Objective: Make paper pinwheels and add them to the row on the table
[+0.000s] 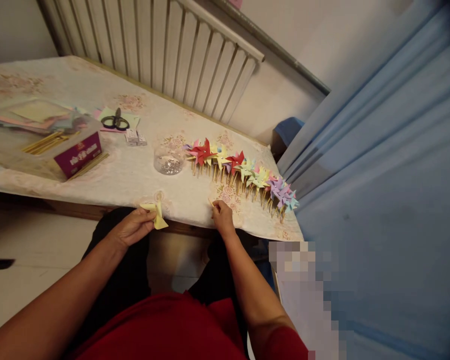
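Note:
My left hand (138,225) pinches a yellow paper pinwheel (158,214) just off the table's front edge. Further right, my right hand (222,218) is closed round a thin wooden stick (210,202), of which only a short tip shows. The two hands are well apart. Beyond them stands a round clear container (168,162) with small shiny metal pieces in its bottom. A row of finished paper pinwheels (243,167) on sticks, in red, yellow, green, purple and blue, runs along the right part of the table.
On the left lies a clear box (45,160) with a purple label and wooden sticks (50,142). Behind are coloured paper sheets (33,112), scissors (115,121) and small white boxes (135,137). A radiator (165,55) lines the back; a blue curtain (378,175) hangs at right.

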The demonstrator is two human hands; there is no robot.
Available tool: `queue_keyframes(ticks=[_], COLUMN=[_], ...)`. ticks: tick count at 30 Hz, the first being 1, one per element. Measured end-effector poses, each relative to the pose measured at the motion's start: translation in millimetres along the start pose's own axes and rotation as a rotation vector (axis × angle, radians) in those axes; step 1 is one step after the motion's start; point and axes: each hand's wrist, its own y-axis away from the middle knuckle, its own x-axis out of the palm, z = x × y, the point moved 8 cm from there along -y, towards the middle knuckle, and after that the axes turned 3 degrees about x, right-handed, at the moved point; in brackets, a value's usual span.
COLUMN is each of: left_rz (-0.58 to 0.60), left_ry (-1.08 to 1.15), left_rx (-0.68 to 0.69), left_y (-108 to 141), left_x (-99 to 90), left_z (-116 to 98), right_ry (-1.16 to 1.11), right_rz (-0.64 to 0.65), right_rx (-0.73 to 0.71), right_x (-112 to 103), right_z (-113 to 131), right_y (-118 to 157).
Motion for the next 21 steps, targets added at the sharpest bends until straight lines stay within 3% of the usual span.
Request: queue_keyframes(ticks=[1, 4, 7, 21], left_rz=[0.0, 0.001, 0.005, 0.022], left_ry=[0.006, 0.01, -0.025, 0.004], left_rx=[-0.001, 0.005, 0.017, -0.007], left_y=[-0.5, -1.5, -0.7, -2.4], left_x=[-0.1, 0.5, 3.2, -1.3], left_z=[0.4, 0.5, -1.8, 1.1], right_ry=[-0.084, -0.699, -0.933, -1.124], right_rz=[0.011, 0.041, 0.0, 0.002], right_rx=[0.028, 0.266, 0.345, 0.453], right_x=[-2.7, -7.8, -18.9, -31.7], right_z=[5.8, 12.8, 27.7, 46.8], right_y=[5.6, 25.7, 41.1, 59.7])
